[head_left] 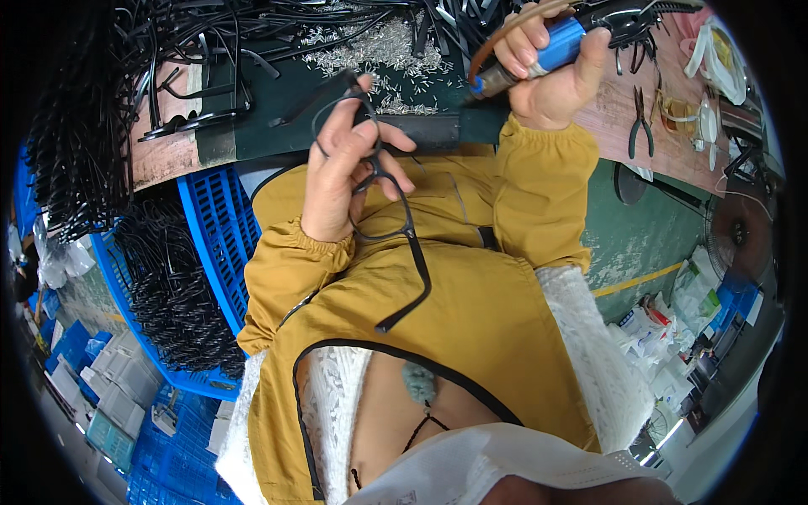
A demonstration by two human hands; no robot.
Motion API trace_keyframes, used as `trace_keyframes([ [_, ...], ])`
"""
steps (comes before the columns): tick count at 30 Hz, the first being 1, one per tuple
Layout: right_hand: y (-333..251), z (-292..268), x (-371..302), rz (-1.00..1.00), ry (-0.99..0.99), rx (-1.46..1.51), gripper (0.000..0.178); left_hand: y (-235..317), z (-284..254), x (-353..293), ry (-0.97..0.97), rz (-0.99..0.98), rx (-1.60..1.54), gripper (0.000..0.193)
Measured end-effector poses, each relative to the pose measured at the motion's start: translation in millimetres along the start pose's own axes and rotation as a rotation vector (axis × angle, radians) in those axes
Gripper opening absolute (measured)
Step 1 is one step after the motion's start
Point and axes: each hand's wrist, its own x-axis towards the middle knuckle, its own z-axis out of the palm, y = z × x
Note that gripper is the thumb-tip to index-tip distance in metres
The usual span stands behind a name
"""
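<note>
My left hand (332,181) is closed around a black eyeglass frame (419,273), held in front of the table edge. One temple hangs down toward my apron; the other points up beside my fingers. My right hand (543,88), raised at the right of the dark work mat (282,84), grips a blue electric screwdriver (562,46). Its tip points left and down, apart from the frame. Small silvery metal pieces (383,63), perhaps screws, lie heaped and scattered on the mat between and beyond my hands.
Black temples and frames (80,126) pile up along the table's left and back. Below, a blue plastic basket (220,223) holds more frames. Pliers (640,126) lie at the right on the pinkish tabletop (606,105), near a plastic bag (715,63). A fan (737,231) stands farther right.
</note>
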Motion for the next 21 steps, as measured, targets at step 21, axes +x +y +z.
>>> trace_keyframes([
  [21,23,50,-83,-0.09,0.056,-0.185,0.026,-44,23,-14,0.089,-0.652,-0.527,0.032],
])
